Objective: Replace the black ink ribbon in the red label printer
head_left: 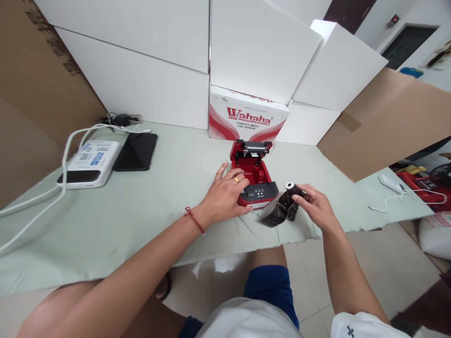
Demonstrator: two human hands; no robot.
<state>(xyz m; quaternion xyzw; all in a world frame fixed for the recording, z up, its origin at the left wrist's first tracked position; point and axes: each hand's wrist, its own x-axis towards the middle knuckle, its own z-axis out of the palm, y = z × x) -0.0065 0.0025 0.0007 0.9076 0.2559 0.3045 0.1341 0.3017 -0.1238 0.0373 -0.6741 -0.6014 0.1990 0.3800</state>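
A small red and black label printer [259, 192] stands on the table with its lid [252, 149] raised, so its red inner bay [249, 170] shows with no roll in it. My left hand [225, 192] grips the printer's left side, fingers over the edge and thumb low at the front. Just right of the printer, my right hand [313, 203] is closed on a roll of black ribbon [291, 188] with a white core. A loose black length hangs from this roll in front of the printer, partly blurred.
Behind the printer stands a white and red Wahaha box [248, 117] against white boxes [260, 47]. On the left lie a black phone [136, 152], a white power bank [93, 159] with a cable, and keys [121, 119]. A white device with a cable [392, 184] lies at right.
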